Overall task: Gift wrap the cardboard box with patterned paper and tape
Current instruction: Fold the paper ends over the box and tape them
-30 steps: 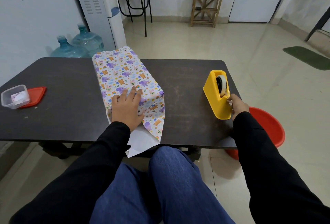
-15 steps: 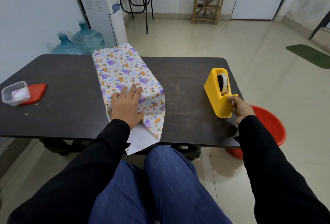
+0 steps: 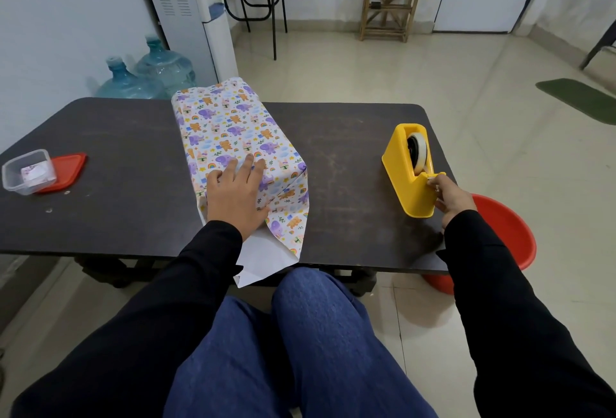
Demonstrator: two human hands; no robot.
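Observation:
A box wrapped in patterned paper (image 3: 233,130) with animals and rainbows lies lengthwise on the dark table (image 3: 116,190). Its near end is unsealed, and a white paper flap (image 3: 263,261) hangs over the table's front edge. My left hand (image 3: 235,194) lies flat on the near top of the box, pressing the paper down with straight fingers. At the table's right edge stands a yellow tape dispenser (image 3: 408,167) with a roll in it. My right hand (image 3: 448,195) pinches the tape end at the dispenser's cutter.
A clear plastic container (image 3: 28,172) and its red lid (image 3: 65,169) sit at the table's left end. A red basin (image 3: 503,234) stands on the floor right of the table. Water bottles (image 3: 146,74) and a dispenser unit stand behind.
My right hand has shifted slightly at the dispenser's cutter, fingers now pinching the tape end. My left hand stays pressed on the box.

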